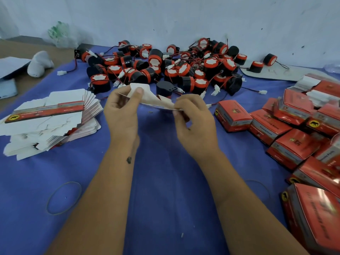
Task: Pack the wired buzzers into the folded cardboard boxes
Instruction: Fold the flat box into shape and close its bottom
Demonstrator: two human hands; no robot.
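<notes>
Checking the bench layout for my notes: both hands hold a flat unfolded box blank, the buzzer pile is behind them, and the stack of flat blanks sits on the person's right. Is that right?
Not quite. The head view shows the stack of flat blanks on the person's left; folded red boxes are on the right. The left hand and right hand do hold a box blank, with the buzzer pile behind.

Black-and-red buzzers (165, 67) with white faces, red printed boxes (233, 115), blue cloth (161, 181).

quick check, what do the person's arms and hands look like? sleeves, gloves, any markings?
Both forearms are bare, no sleeves in view. No gloves, rings or watch on the left hand or right hand. One small dark mark, perhaps a tattoo, on the left forearm near the wrist.
</notes>
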